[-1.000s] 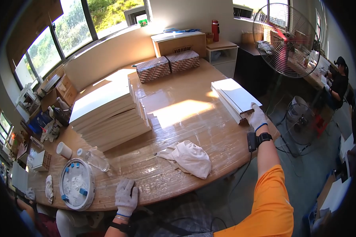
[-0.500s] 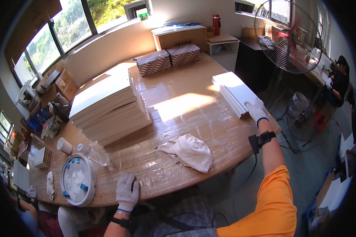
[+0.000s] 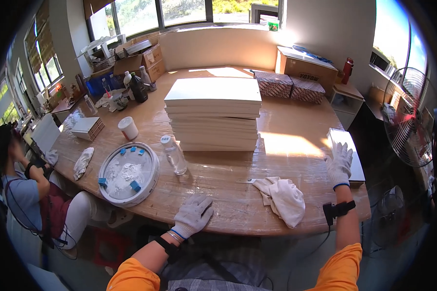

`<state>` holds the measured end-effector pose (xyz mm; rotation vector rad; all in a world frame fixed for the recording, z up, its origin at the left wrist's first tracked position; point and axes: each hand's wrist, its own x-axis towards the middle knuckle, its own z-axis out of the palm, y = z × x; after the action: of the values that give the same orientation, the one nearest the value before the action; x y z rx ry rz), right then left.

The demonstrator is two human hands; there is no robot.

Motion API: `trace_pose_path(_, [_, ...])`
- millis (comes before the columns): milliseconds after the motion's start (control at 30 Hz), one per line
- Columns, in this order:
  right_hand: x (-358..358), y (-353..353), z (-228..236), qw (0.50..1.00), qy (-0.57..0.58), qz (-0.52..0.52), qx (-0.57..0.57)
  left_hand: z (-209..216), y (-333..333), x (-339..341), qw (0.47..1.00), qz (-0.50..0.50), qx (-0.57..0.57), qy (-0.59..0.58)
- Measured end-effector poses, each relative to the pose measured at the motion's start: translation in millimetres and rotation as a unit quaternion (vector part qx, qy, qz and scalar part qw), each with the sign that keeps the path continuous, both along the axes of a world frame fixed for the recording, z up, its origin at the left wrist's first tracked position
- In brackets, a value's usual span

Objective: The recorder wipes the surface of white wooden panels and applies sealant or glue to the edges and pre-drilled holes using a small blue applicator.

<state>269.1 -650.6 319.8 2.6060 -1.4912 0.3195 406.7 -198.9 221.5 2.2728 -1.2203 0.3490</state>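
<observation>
My left hand [image 3: 193, 214], in a white knit glove, rests on the table's front edge with its fingers extended and nothing held. At the right, my gloved right hand [image 3: 340, 165] lies spread over the near left side of a small stack of white boards [image 3: 353, 153], touching it without gripping. A tall stack of white boards [image 3: 213, 89] stands at the table's middle. Between my hands lies a crumpled white cloth [image 3: 282, 199] with a flat metal blade [image 3: 245, 181] poking out at its left. A clear bottle [image 3: 175, 157] stands beyond my left hand.
A round white lid [image 3: 153, 169] with blue blocks and white paste sits left on the table [image 3: 228, 167], near a white cup [image 3: 128, 128] and a rag [image 3: 84, 163]. Patterned bundles [image 3: 274, 85] lie at the back. A co-worker [image 3: 26, 179] sits far left; a fan [image 3: 408, 116] stands right.
My view has swung left, so the table and co-worker show more fully. My right hand stays on the small stack with fingers now spread; my left hand stays at the table edge.
</observation>
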Motion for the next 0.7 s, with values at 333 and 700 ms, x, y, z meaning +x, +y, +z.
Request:
trace_pose_path(333, [212, 162, 132, 0.911, 0.006, 0.39, -0.132, -8, 7, 0, 1.0, 0.008, -0.014, 0.01])
trace_pose_path(700, [201, 140, 54, 0.866, -0.154, 0.424, -0.214, -6, 12, -1, 0.997, -0.033, -0.051, 0.039])
